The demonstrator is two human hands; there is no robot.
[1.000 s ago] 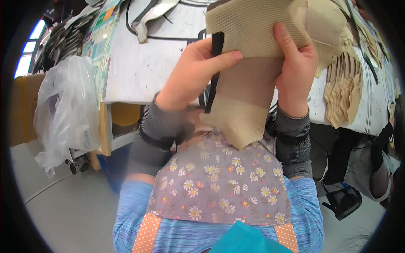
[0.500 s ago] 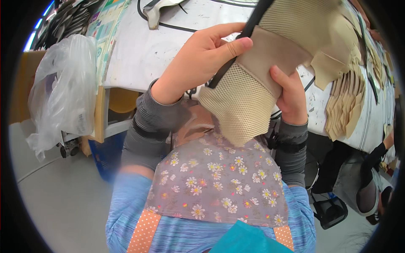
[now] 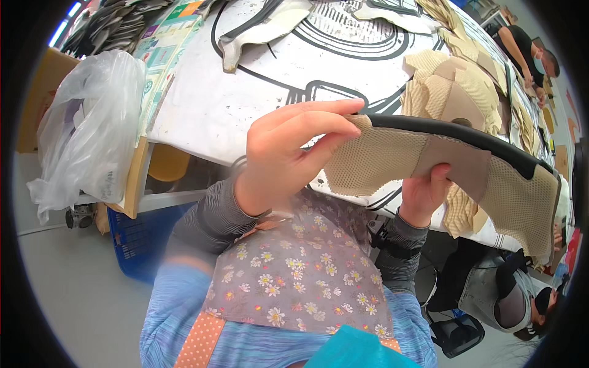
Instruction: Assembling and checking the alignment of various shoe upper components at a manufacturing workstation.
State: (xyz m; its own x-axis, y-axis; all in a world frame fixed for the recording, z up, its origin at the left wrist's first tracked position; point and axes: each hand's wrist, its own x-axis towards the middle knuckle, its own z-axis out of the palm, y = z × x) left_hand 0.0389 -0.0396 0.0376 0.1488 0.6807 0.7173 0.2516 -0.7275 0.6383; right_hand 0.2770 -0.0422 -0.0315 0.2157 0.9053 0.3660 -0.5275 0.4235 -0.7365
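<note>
A curved beige mesh fabric piece (image 3: 386, 156) stretches out in front of me, with a smooth taupe panel (image 3: 454, 162) across its middle. A black padded strip (image 3: 454, 131) runs along its upper edge. My left hand (image 3: 285, 150) pinches the piece's left end between thumb and fingers. From below, my right hand (image 3: 424, 197) grips the lower edge at the taupe panel; its thumb shows in front and its other fingers are partly hidden. The far right end of the piece hangs down unsupported.
Beyond it, similar beige pieces (image 3: 432, 92) lie heaped on the white printed table cover (image 3: 190, 113). White-and-grey pieces (image 3: 264, 32) lie farther back. A plastic bag (image 3: 92, 122) hangs at left above a blue crate (image 3: 132, 245). Two people (image 3: 518, 52) work along the table's right side.
The piece has turned from steeply tilted to spread sideways, its black edge now on top. It has come lower, and my left hand has moved down to its left end. My view has shifted.
</note>
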